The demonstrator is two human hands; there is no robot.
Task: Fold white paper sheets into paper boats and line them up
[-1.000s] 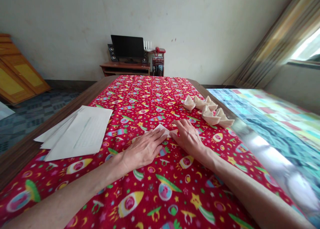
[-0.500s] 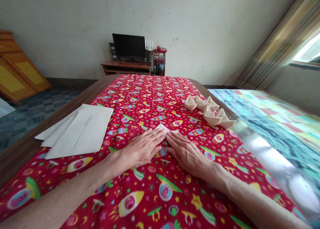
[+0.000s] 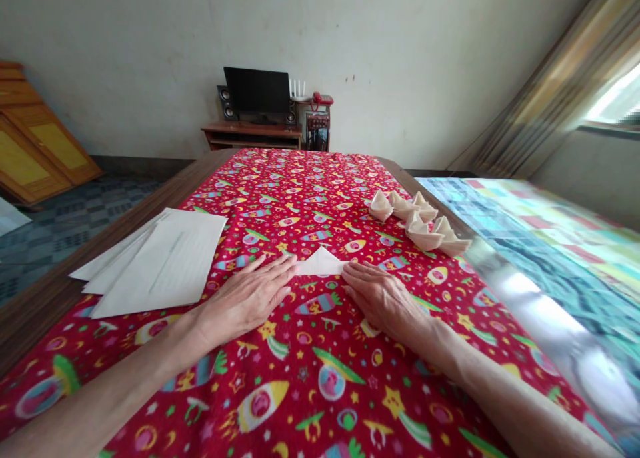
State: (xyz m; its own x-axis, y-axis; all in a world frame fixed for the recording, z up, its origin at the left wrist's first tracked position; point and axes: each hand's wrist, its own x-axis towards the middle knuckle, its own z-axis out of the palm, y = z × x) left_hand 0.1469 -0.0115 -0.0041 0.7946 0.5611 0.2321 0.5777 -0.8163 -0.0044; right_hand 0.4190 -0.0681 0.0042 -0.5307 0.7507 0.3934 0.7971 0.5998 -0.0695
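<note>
A folded white sheet of paper (image 3: 320, 263) lies flat on the red patterned tablecloth (image 3: 300, 378), with a triangular peak at its far side and a straight band along the near edge. My left hand (image 3: 255, 291) rests flat at the paper's left end, fingertips on it and fingers stretched out. At the opposite end my right hand (image 3: 377, 291) lies flat too, its fingertips pressing the right tip of the band. Both hands hide the outer ends of the paper.
Several white paper sheets (image 3: 165, 265) are fanned out at the left. Several folded paper boats (image 3: 420, 221) stand at the table's right side. Beyond the table are a monitor (image 3: 257, 91) on a desk (image 3: 250, 130) and, to the right, a bed (image 3: 550, 258).
My hands have slid apart along the paper, left hand to the left and right hand to the right. The middle of the folded paper is now uncovered.
</note>
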